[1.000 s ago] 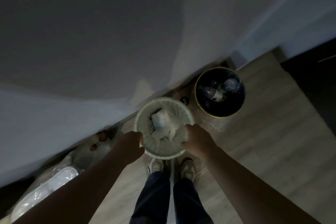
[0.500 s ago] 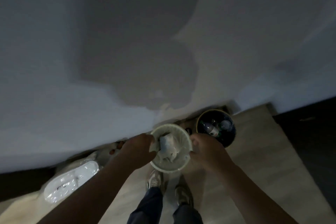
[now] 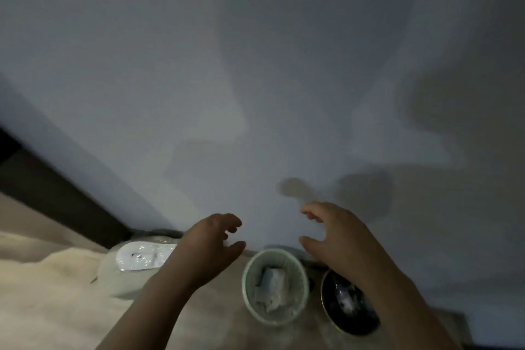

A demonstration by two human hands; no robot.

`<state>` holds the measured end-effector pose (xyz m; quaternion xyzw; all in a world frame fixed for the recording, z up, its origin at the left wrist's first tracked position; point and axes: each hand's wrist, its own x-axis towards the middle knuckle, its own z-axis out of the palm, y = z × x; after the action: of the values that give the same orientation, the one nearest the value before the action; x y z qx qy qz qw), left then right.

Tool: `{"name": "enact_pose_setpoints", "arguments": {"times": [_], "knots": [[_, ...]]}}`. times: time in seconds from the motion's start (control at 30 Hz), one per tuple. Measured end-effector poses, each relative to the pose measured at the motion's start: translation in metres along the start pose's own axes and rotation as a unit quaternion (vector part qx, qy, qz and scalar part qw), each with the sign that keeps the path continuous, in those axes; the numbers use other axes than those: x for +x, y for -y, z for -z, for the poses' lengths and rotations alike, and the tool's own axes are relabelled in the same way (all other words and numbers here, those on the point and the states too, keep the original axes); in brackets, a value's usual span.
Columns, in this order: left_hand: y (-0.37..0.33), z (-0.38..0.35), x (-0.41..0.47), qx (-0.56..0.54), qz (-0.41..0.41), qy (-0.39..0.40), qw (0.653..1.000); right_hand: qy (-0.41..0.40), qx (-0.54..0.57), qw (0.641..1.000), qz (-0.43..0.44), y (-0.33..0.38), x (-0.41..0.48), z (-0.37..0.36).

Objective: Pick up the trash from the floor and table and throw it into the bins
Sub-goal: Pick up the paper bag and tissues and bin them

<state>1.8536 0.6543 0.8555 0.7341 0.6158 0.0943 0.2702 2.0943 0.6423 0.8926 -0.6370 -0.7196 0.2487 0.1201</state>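
Observation:
A white bin (image 3: 247, 287) stands on the floor against the wall, with crumpled white paper (image 3: 270, 287) inside it. To its right stands a black bin (image 3: 326, 302) with a gold rim that holds clear bottles (image 3: 345, 300). My left hand (image 3: 210, 244) hovers above and to the left of the white bin, fingers spread and empty. Raised over the black bin, my right hand (image 3: 338, 239) is also open and holds nothing. Neither hand touches a bin.
A bulging clear plastic bag (image 3: 133, 267) lies left of the white bin. A pale rug or cloth (image 3: 42, 301) covers the floor at the lower left. A plain wall (image 3: 255, 79) fills most of the view, with a dark skirting (image 3: 51, 190) at left.
Both hands have let go of the white bin's rim and risen with fingers spread. The view has tilted up toward the wall, so the bins now sit lower in the frame.

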Motion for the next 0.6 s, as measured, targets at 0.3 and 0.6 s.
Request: {"name": "enact_pose_setpoints", "arguments": {"times": [0.3,0.6], "knots": [[0.073,0.108,-0.115,-0.026,0.142,-0.178,0.973,0.074,-0.027,0.973,0.216,0.164,0.033,-0.029],[0.188,0.17,-0.315,-0.028,0.306,-0.301,0.903,0.154,-0.028,0.907,0.391,0.375,-0.008,-0.123]]}}
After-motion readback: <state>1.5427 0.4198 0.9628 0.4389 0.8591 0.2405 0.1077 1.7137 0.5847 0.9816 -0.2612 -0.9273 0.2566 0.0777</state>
